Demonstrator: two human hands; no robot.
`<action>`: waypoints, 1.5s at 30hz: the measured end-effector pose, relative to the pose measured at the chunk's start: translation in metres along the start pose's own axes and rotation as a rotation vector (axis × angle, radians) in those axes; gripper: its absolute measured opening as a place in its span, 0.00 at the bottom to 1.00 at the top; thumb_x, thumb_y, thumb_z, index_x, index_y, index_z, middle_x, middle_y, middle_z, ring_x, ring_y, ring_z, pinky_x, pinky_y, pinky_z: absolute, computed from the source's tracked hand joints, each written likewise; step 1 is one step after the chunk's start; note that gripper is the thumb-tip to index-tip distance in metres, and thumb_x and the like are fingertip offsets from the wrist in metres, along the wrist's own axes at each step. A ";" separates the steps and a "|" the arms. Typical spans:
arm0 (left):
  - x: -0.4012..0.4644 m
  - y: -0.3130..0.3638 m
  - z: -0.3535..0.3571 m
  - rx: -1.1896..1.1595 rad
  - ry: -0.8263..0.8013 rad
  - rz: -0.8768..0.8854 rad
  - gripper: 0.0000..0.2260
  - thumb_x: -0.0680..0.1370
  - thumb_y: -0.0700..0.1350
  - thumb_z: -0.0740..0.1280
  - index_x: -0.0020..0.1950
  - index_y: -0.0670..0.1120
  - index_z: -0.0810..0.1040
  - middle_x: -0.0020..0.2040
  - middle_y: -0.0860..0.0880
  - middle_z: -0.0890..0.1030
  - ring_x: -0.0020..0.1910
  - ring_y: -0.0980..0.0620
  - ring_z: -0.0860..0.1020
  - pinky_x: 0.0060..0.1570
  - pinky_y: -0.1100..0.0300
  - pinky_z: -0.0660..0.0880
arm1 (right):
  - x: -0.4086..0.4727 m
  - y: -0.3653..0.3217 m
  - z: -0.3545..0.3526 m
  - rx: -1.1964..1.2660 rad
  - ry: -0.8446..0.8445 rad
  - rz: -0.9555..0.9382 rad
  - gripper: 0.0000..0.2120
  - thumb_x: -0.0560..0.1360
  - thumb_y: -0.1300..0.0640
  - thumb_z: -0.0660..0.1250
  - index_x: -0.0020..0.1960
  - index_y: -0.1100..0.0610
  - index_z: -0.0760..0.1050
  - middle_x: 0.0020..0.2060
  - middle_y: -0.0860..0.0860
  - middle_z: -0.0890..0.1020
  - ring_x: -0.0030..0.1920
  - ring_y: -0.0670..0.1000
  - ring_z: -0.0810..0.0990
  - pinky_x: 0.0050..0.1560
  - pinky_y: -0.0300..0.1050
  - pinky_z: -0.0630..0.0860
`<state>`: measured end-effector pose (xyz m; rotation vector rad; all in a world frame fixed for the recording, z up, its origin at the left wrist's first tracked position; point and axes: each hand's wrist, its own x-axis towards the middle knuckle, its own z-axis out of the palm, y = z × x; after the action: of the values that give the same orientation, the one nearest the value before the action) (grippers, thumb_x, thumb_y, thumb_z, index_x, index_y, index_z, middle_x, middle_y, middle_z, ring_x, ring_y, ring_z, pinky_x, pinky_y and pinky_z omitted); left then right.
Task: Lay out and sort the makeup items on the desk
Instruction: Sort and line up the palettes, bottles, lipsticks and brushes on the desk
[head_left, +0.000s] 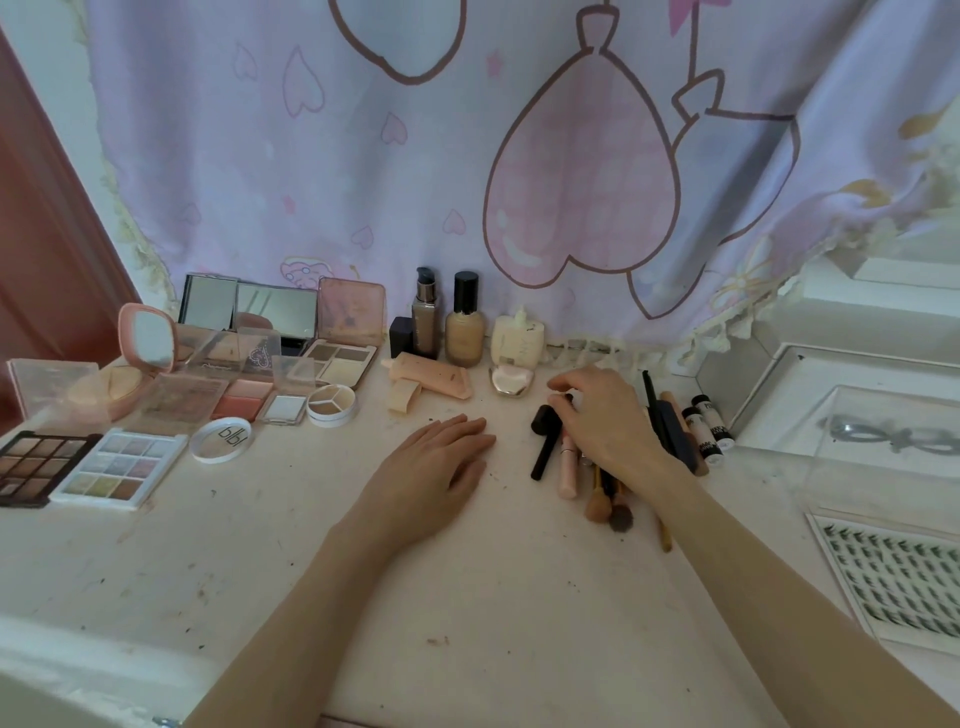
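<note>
Right grip (597, 415) pinching small dark item over brush pile (602, 499), left grip (436, 467) spread flat on desk (467, 597), palettes (93, 462) leftward

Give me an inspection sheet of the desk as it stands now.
Surface: pale desk, stained and speckled with dark crumbs.
Job's things: open palettes and compacts grouped at left; bottles upright at the back; a tube lying in front of them; brushes and pens piled at right.
Clutter: lash tray and a clear box at right.
Hands: left hand flat on the desk, holding nothing; right hand over the pile, fingertips pinching a small dark item.
Cables: nothing seen.
Surroundings: heart-print curtain behind the desk.
</note>
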<state>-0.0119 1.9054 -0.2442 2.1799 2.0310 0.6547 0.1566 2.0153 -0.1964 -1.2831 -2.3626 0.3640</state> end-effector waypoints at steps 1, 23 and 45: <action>0.000 0.001 -0.001 -0.009 0.007 -0.008 0.17 0.81 0.49 0.56 0.70 0.54 0.68 0.72 0.58 0.65 0.72 0.59 0.59 0.68 0.67 0.51 | -0.006 0.000 -0.002 -0.016 0.009 -0.014 0.13 0.79 0.55 0.60 0.61 0.55 0.76 0.58 0.51 0.78 0.61 0.51 0.71 0.64 0.45 0.64; 0.075 0.063 0.019 -0.054 0.174 -0.435 0.15 0.78 0.49 0.63 0.43 0.38 0.80 0.42 0.45 0.73 0.39 0.51 0.70 0.37 0.62 0.64 | -0.048 0.022 0.007 -0.266 -0.106 -0.016 0.22 0.82 0.47 0.47 0.74 0.51 0.59 0.75 0.49 0.57 0.76 0.49 0.48 0.74 0.48 0.42; 0.008 0.066 -0.034 -0.520 0.192 -0.240 0.07 0.78 0.47 0.63 0.55 0.51 0.77 0.42 0.58 0.78 0.40 0.62 0.75 0.41 0.73 0.70 | -0.065 -0.001 -0.008 0.885 0.032 0.098 0.04 0.76 0.54 0.65 0.44 0.47 0.75 0.30 0.48 0.75 0.26 0.41 0.71 0.28 0.39 0.70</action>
<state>0.0378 1.8984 -0.1887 1.6060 1.8807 1.2289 0.1912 1.9598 -0.2041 -0.9338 -1.7391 1.2295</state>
